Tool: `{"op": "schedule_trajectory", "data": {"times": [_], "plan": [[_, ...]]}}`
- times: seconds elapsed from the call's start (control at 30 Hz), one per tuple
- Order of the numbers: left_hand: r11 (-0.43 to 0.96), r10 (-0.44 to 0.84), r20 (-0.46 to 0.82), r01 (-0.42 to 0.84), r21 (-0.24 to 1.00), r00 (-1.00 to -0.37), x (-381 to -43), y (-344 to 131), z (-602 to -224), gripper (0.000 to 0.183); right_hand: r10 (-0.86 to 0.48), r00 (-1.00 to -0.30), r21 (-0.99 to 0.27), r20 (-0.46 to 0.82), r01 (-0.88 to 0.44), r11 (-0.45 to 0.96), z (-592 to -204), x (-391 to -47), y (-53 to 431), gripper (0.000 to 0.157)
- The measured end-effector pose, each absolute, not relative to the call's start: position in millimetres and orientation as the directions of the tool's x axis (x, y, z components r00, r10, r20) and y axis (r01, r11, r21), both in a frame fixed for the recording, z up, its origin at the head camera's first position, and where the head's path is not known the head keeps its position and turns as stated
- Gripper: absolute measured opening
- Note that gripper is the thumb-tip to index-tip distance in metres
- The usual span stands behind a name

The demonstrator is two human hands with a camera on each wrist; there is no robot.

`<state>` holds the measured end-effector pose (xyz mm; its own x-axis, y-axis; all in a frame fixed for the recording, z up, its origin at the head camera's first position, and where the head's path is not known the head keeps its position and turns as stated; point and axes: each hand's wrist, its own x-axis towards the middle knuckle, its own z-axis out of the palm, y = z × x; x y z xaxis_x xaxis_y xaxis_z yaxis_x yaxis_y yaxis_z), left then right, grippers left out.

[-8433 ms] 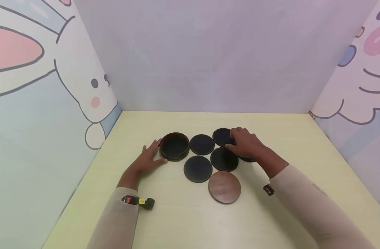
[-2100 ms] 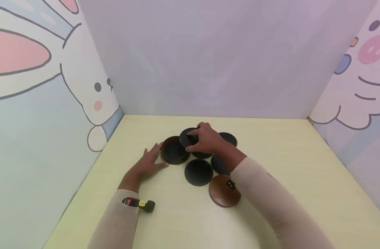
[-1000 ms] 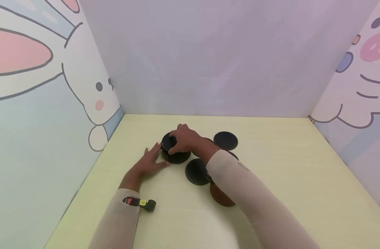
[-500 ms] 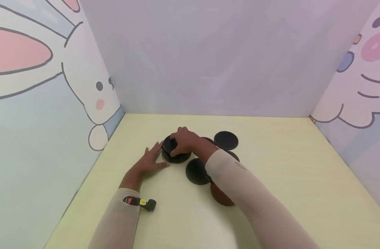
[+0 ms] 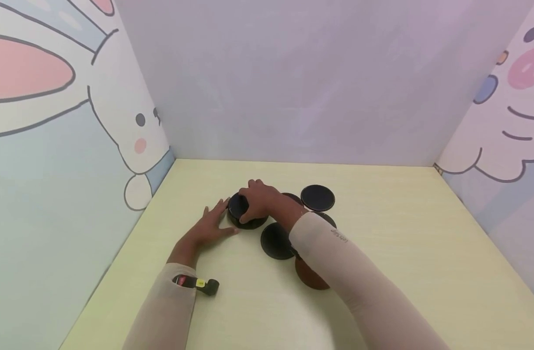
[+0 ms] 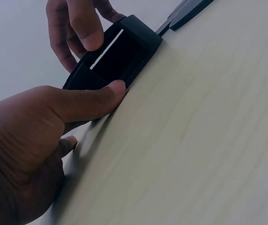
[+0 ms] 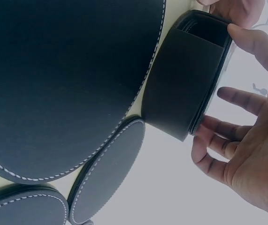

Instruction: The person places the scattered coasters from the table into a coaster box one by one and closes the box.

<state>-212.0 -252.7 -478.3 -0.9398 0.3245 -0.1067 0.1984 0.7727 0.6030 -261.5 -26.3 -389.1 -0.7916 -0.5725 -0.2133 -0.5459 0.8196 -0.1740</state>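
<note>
The left hand (image 5: 209, 228) rests with spread fingers against the holder (image 7: 183, 77) on the desk (image 5: 249, 306), seemingly to steady it, while the right hand (image 5: 259, 200) pinches a coaster (image 5: 237, 205) at its mouth, apparently aligning the two.

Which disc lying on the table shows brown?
The brown disc, lowest in the head view, partly hidden by the right sleeve; the other discs look black.

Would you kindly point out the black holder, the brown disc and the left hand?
Black holder (image 7: 183, 77): right wrist view, on its outer side wall.
Brown disc (image 5: 308, 275): head view, on its uncovered part.
Left hand (image 5: 207, 229): head view, on its back.
</note>
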Motion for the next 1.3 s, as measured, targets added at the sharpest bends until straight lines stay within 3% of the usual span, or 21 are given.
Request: {"op": "schedule_trajectory", "data": {"times": [0.3, 0.57, 0.93, 1.3], "plan": [[0.766, 0.331, -0.095, 0.209, 0.608, -0.939, -211, -253, -478, 0.107, -0.546, -0.809, -0.121, -0.219, -0.533, 0.837, -390, -258, -26, 0.081], [0.751, 0.347, -0.063, 0.237, 0.617, -0.936, -212, -254, -481, 0.105, -0.561, -0.803, -0.164, -0.202, -0.537, 0.827, -390, -258, -19, 0.082], [0.761, 0.338, -0.088, 0.217, 0.611, -0.937, -211, -254, -479, 0.106, -0.535, -0.821, -0.208, -0.2, -0.498, 0.842, -386, -270, 7, 0.068], [0.751, 0.347, -0.078, 0.228, 0.62, -0.934, -212, -252, -477, 0.107, -0.475, -0.85, -0.282, -0.227, -0.409, 0.868, -383, -286, 48, 0.078]]}}
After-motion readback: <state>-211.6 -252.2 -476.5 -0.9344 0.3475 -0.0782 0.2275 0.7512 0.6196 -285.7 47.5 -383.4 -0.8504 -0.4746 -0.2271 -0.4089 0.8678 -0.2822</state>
